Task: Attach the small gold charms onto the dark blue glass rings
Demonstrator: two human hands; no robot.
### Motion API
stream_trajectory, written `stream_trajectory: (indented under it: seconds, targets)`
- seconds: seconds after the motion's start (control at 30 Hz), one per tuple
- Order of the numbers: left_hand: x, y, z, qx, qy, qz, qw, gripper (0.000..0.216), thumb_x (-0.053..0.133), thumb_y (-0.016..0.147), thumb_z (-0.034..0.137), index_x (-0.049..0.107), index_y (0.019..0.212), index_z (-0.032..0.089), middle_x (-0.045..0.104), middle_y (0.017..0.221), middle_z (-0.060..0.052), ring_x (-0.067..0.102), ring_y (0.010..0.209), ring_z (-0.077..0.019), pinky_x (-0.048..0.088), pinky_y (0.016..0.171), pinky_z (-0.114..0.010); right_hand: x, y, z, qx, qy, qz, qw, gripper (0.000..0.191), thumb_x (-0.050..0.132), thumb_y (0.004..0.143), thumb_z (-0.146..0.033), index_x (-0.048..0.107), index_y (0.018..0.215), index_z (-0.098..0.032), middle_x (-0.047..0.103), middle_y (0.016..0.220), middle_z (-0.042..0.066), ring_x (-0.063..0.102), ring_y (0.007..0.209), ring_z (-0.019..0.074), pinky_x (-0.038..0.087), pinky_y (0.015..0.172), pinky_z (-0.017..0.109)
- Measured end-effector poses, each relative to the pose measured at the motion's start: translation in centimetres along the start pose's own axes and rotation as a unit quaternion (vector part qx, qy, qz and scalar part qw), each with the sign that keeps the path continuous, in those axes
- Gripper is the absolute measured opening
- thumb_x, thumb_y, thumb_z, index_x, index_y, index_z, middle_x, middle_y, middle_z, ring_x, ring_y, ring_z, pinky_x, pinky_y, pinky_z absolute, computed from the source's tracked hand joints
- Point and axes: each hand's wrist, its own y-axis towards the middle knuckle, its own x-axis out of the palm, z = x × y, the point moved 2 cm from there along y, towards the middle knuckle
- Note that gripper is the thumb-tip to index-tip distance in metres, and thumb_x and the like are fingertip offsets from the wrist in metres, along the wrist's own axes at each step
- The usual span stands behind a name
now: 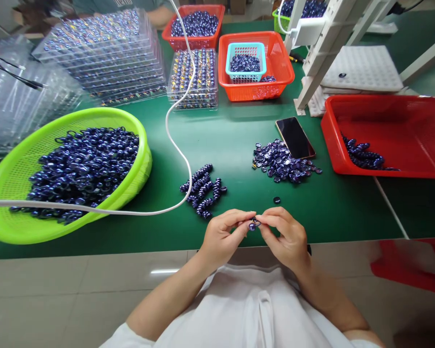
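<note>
Close to the table's front edge, my left hand (226,236) and my right hand (285,237) meet with fingertips pinched. Between them is a small shiny dark blue bead piece (252,226) with a thin dark loop; the fingers partly cover it. A single dark cap-like disc (276,200) lies just beyond my right hand. Farther off is a loose pile of shiny purple-blue caps (282,163), against a black phone (295,137). Several short rows of dark blue bead pieces (205,188) lie ahead of my left hand.
At left stands a lime green basket (145,159) heaped with looped dark blue pieces. A white cable (174,140) crosses the green table (232,130). Stacked clear trays (105,63) and orange baskets (286,72) stand behind. A red bin (406,125) is at right, near a metal post (324,53).
</note>
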Motion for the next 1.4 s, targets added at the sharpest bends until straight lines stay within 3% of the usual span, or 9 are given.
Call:
stream_trajectory:
  seconds: [0.17,0.27,0.43,0.63,0.8,1.0,1.13,1.27,1.4]
  targets:
    - [0.1,0.0,0.0,0.056,0.035,0.0,0.998,0.023,0.063,0.088,0.015,0.077,0.106,0.019,0.075,0.092,-0.009,0.07,0.083,-0.0181,0.056,0.076,-0.028,0.2,-0.1,-0.3,-0.004,-0.034,-0.002,0.999,0.027,0.061,0.086,-0.005,0.064,0.105,-0.024,0.068,0.091,0.005,0.067,0.082,0.0167,0.056,0.07,0.03]
    - [0.2,0.0,0.0,0.06,0.036,0.003,0.998,0.021,0.064,0.088,0.015,0.077,0.105,0.019,0.076,0.091,-0.009,0.07,0.083,-0.0178,0.056,0.076,-0.028,0.2,0.2,-0.4,0.032,-0.022,-0.012,0.999,0.022,0.058,0.087,-0.006,0.064,0.102,-0.023,0.067,0.09,0.004,0.065,0.079,0.0156,0.055,0.069,0.029]
    - [0.5,0.0,-0.5,-0.01,0.002,0.013,1.0,0.019,0.07,0.084,0.022,0.078,0.102,0.017,0.077,0.092,-0.01,0.072,0.08,-0.0199,0.058,0.073,-0.029,0.1,0.5,-0.4,0.093,0.007,-0.015,0.996,0.011,0.058,0.088,-0.012,0.062,0.089,-0.022,0.064,0.078,0.0,0.058,0.064,0.0124,0.049,0.058,0.026]
    - [0.7,0.1,-1.3,-0.08,-0.059,0.014,0.995,0.02,0.074,0.08,0.029,0.079,0.096,0.017,0.078,0.093,-0.01,0.074,0.084,-0.0229,0.06,0.078,-0.033,0.1,0.2,-0.1,0.076,0.017,-0.009,0.997,0.014,0.057,0.087,-0.009,0.061,0.089,-0.022,0.062,0.078,0.0,0.058,0.066,0.0129,0.049,0.061,0.027]
    - [0.5,0.3,-1.0,-0.04,-0.031,0.008,0.999,0.015,0.073,0.081,0.028,0.078,0.091,0.017,0.077,0.091,-0.01,0.073,0.083,-0.0216,0.059,0.077,-0.032,0.2,0.2,-0.2,0.087,0.017,-0.013,0.996,0.013,0.056,0.086,-0.01,0.061,0.087,-0.022,0.063,0.077,0.0,0.058,0.065,0.0126,0.049,0.06,0.026]
    - [0.5,0.3,0.2,0.067,0.068,-0.005,0.995,0.01,0.067,0.085,0.019,0.075,0.09,0.017,0.075,0.083,-0.009,0.068,0.075,-0.0186,0.054,0.071,-0.029,0.1,0.4,-0.4,0.141,0.039,-0.024,0.989,0.012,0.057,0.085,-0.012,0.061,0.081,-0.021,0.062,0.073,-0.001,0.056,0.061,0.0118,0.048,0.056,0.024]
    - [0.5,0.4,0.3,0.08,0.09,-0.012,0.993,0.011,0.064,0.086,0.017,0.074,0.09,0.017,0.074,0.082,-0.008,0.067,0.075,-0.0181,0.054,0.072,-0.029,0.5,0.5,-0.4,0.178,0.066,-0.041,0.981,0.011,0.057,0.084,-0.012,0.061,0.078,-0.021,0.06,0.071,-0.001,0.055,0.059,0.0111,0.046,0.054,0.022]
    - [0.5,0.4,0.1,0.056,0.091,-0.022,0.994,0.011,0.064,0.085,0.017,0.075,0.089,0.017,0.074,0.082,-0.008,0.068,0.076,-0.0182,0.053,0.071,-0.028,0.1,0.7,0.1,0.159,0.041,-0.083,0.983,0.012,0.056,0.085,-0.011,0.06,0.078,-0.021,0.058,0.07,-0.002,0.055,0.061,0.0115,0.045,0.056,0.023]
    - [0.5,0.3,-0.4,-0.006,0.056,-0.024,0.998,0.01,0.067,0.084,0.021,0.075,0.087,0.016,0.075,0.083,-0.008,0.069,0.076,-0.019,0.055,0.071,-0.029,-2.0,0.8,1.7,0.101,0.025,-0.151,0.983,0.011,0.058,0.09,-0.015,0.066,0.089,-0.021,0.066,0.084,0.002,0.062,0.075,0.0146,0.051,0.068,0.027]
